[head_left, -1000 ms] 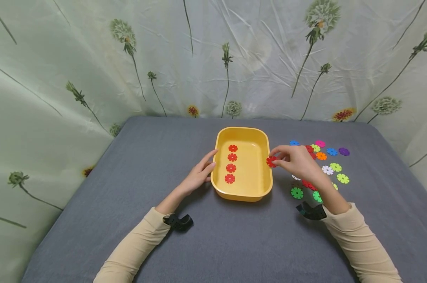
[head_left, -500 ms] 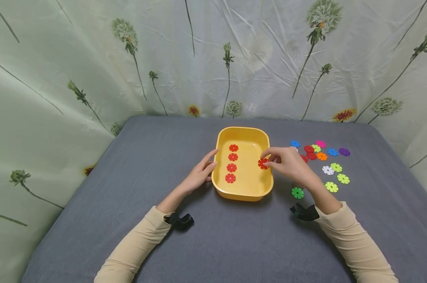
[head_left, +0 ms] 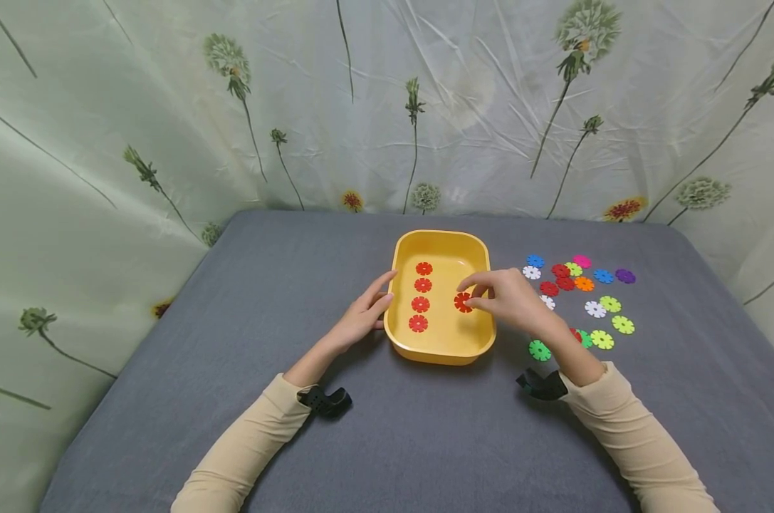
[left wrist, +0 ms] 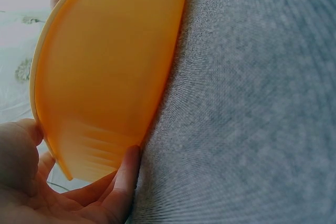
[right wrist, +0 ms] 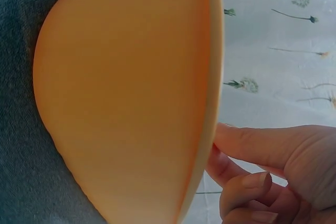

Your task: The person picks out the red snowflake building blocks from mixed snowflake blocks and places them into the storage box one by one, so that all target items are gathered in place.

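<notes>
In the head view a yellow plastic tub (head_left: 441, 354) stands on the table. Several red snowflake building discs (head_left: 420, 304) lie in a column along the left side of its floor. My right hand (head_left: 511, 303) reaches over the right rim, pinching another red snowflake disc (head_left: 463, 302) between thumb and fingers inside the tub. At the left rim, my left hand (head_left: 357, 320) rests with thumb and fairly straight fingers against the outside; the left wrist view shows its fingers (left wrist: 126, 179) touching the wall. The tub (right wrist: 121, 87) hides the pinched disc in the right wrist view.
Right of the tub, loose snowflake discs in blue, white, green, orange, pink, red and a purple disc (head_left: 625, 276) are scattered on the grey cloth-covered table (head_left: 297, 271). A flower-printed curtain (head_left: 361, 128) hangs behind the table.
My right hand has carried the red snowflake disc leftward, from the tub's right rim to over its floor. My left hand stays at the left rim.
</notes>
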`<action>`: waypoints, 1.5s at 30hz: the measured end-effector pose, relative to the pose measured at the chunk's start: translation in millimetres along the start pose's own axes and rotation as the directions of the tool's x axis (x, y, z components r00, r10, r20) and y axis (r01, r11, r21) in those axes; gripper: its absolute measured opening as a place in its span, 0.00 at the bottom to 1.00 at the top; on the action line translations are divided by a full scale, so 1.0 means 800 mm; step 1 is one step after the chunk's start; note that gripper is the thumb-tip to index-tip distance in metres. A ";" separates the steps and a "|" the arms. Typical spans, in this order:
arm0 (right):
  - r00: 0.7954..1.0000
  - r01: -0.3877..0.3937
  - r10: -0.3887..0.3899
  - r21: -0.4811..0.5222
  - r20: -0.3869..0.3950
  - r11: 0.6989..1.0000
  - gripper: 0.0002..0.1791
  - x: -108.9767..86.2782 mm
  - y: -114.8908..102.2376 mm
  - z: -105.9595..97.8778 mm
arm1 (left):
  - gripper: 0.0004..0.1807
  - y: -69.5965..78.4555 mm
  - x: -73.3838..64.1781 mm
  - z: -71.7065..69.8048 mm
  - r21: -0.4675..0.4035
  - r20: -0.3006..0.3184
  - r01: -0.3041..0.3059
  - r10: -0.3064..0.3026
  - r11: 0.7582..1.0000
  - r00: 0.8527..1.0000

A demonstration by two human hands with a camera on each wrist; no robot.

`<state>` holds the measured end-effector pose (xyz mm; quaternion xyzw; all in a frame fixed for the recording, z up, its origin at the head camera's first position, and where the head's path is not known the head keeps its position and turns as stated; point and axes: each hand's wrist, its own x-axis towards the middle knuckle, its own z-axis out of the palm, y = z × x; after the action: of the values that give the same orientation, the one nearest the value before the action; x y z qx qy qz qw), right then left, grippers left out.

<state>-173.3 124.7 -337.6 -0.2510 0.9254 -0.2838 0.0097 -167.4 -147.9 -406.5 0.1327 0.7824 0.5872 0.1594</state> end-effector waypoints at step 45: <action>0.967 0.132 -0.110 -0.084 0.229 0.988 0.05 0.023 -0.034 0.061 | 0.29 0.003 0.001 -0.001 0.009 0.006 0.023 -0.023 1.000 1.000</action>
<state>-169.3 71.5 -361.6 -0.3377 0.9142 -0.2075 0.0841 -168.6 -147.8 -404.3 0.1263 0.7861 0.5812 0.1679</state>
